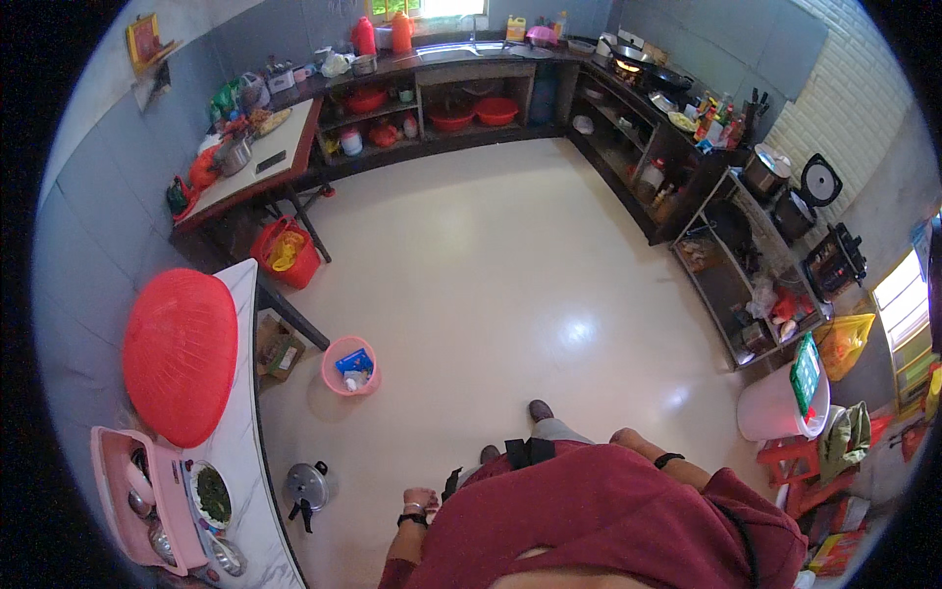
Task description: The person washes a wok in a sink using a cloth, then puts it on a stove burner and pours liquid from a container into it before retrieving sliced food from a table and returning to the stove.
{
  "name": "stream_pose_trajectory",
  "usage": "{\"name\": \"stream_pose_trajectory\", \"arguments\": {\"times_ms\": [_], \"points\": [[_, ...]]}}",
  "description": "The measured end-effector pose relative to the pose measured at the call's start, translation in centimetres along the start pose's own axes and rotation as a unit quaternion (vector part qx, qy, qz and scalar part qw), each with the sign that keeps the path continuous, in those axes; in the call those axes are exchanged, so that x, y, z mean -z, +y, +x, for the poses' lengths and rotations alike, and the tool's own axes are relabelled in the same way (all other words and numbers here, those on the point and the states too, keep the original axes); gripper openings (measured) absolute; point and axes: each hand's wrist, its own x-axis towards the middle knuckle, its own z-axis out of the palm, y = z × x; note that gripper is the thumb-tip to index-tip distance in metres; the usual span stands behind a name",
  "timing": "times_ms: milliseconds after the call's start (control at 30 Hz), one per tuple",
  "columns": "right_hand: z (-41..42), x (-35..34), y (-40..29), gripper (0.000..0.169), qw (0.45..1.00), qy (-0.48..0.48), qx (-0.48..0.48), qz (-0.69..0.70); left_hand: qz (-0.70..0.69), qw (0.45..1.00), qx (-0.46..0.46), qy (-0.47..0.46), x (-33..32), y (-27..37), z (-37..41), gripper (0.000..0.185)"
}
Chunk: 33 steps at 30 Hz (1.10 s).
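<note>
My left hand point(421, 499) hangs low at my left side, with a dark band on the wrist; its fingers look curled, but what they do is too small to tell. On the other side, my right hand point(627, 437) is held in front of my body, partly hidden by the forearm, which also wears a dark band. Neither hand visibly touches an object. Nearest to the left hand, a metal pressure cooker point(307, 486) with black handles stands on the floor. Beyond it is a pink waste bin point(352, 367) holding a blue packet and crumpled white material.
A marble-patterned table point(246, 412) with a red mesh food cover point(180, 353) and pink rack point(140, 501) lines the left. Ahead runs a dark kitchen counter point(441, 65); a pan sits over a lit stove flame point(628, 66). A metal shelf point(710, 294) and white bucket point(773, 401) stand right.
</note>
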Motion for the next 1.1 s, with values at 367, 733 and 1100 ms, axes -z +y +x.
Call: {"name": "stream_pose_trajectory", "arguments": {"times_ms": [367,733,1100], "points": [[4.6,5.5,-1.9,0.029,0.996,-0.031,-0.052,0.062,0.618,0.782,-0.05,-0.062,-0.7,-0.4,4.0,0.05],[14.7,15.5,5.0,0.023,0.994,-0.075,-0.075,0.029,0.067,0.991,-0.104,0.045,-14.0,41.5,0.7,0.012],[37.2,40.5,6.0,0.016,0.999,0.034,0.014,0.038,0.271,0.949,-0.144,0.069,-26.4,66.0,1.0,0.013]]}}
